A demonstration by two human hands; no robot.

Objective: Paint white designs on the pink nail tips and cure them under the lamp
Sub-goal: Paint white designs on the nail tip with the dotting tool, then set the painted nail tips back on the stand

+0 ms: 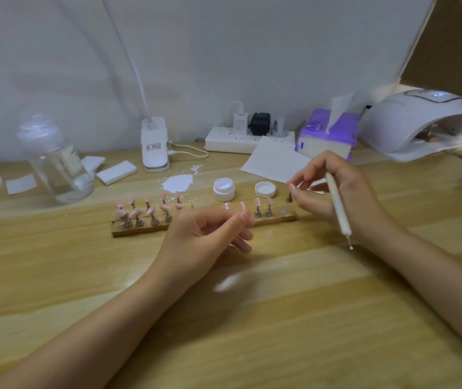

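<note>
Nail tips (151,209), pink, stand on small metal stems along a wooden strip (140,231) on our bench (252,318). Some tips on the right part of the strip (258,203) carry white dots. Our right hand (342,197) pinches one dotted tip (291,187) between thumb and fingertips, just above the strip's right end, and the same hand holds a white dotting pen (338,204) tucked against the palm, its metal point (351,247) aimed down toward us. Our left hand (207,234) lies over the middle of the strip with fingers loosely curled; two dotted tips (235,205) show just above its fingers, but we cannot tell whether it grips them.

Behind the strip sit an open white jar (223,188), its lid (265,189) beside it, and a patch of white paint (178,183) on the bench. The lamp (409,124) stands at the far right, next to a purple tissue pack (325,133). A clear bottle (55,158) stands at the left.
</note>
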